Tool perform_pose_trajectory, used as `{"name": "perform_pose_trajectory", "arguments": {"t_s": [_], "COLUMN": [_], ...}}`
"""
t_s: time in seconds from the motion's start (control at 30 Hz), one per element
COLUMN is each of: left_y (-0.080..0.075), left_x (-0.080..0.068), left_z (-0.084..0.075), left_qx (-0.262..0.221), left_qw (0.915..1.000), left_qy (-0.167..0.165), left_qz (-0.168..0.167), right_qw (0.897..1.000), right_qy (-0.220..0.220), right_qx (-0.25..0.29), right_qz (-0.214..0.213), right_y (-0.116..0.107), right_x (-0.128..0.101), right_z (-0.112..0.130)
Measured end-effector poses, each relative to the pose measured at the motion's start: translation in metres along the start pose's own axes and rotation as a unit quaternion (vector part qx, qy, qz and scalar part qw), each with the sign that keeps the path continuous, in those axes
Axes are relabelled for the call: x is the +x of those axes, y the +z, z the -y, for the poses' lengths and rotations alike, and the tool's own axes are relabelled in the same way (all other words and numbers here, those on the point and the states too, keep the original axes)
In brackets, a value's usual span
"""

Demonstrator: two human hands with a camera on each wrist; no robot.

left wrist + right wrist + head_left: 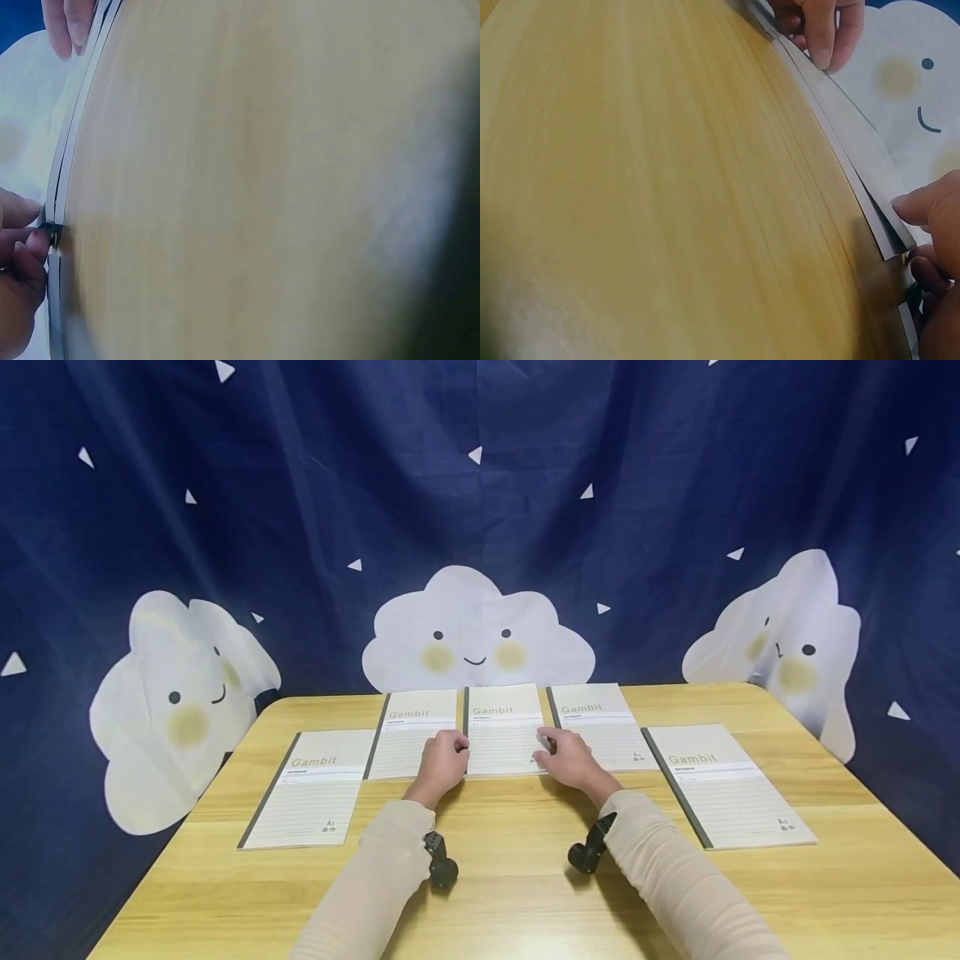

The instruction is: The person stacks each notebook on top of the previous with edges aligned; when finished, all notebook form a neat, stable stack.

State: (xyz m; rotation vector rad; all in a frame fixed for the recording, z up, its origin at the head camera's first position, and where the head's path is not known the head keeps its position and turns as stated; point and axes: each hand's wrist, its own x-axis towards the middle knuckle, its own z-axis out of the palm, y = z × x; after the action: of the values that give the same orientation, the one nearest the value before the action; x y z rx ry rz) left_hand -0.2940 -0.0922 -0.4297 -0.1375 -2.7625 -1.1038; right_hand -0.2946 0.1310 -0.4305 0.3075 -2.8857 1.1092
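In the head view, a pale notebook [501, 714] with a dark spine and the word "Gambit" lies in the middle of the far row. My left hand [444, 760], fingers curled, pinches its left edge by the spine. The thumb of my right hand [568, 757] lies over its right edge, with the fingers bent beside the near corner. The right wrist view shows the notebook's near edge [840, 150] side-on, its layers slightly parted at that corner. Part of each hand's fingertips is hidden.
Matching notebooks lie close on both sides, one left [412, 752] and one right [611, 739]. Nearer me are an outer left notebook [307, 802] and an outer right notebook [731, 793]. The wooden table [495, 877] meets a dark blue curtain [322, 527] with cloud shapes.
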Motion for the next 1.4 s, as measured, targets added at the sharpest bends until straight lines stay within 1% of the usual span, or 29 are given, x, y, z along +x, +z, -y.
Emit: {"name": "perform_pose_trajectory", "arguments": {"t_s": [0.37,0.5,0.7,0.87,1.0,1.17,1.27,1.4], "left_y": [-0.001,-0.001,-0.004,-0.005,-0.006,-0.004,0.0,0.007], "left_x": [-0.001,-0.001,-0.002,-0.003,-0.005,-0.008,-0.011,-0.017], "left_z": [0.0,0.001,0.002,0.001,-0.004,-0.013,-0.021,-0.036], "left_qx": [0.001,-0.001,-0.01,-0.02,-0.033,-0.064,-0.076,-0.101], "left_qw": [0.9999,0.9999,0.9997,0.9997,0.9993,0.9975,0.9962,0.9934], "left_qy": [0.005,0.006,0.011,0.011,0.012,0.017,0.024,0.035], "left_qz": [0.011,0.014,0.018,0.012,0.012,0.027,0.034,0.042], "right_qw": [1.0,1.0,1.0,0.999,1.0,1.0,1.0,1.0], "right_qy": [0.001,-0.001,-0.015,-0.017,-0.02,-0.003,-0.001,0.004], "right_qx": [-0.009,0.0,0.02,0.026,0.016,0.022,0.015,-0.004], "right_qz": [0.002,0.004,0.005,0.008,0.001,0.006,0.001,-0.014], "right_y": [-0.001,-0.002,-0.005,-0.011,-0.018,-0.031,-0.04,-0.055], "right_x": [0.0,0.001,0.001,0.0,-0.002,-0.005,-0.008,-0.012], "right_z": [0.002,0.001,0.0,-0.002,-0.007,-0.016,-0.022,-0.029]}}
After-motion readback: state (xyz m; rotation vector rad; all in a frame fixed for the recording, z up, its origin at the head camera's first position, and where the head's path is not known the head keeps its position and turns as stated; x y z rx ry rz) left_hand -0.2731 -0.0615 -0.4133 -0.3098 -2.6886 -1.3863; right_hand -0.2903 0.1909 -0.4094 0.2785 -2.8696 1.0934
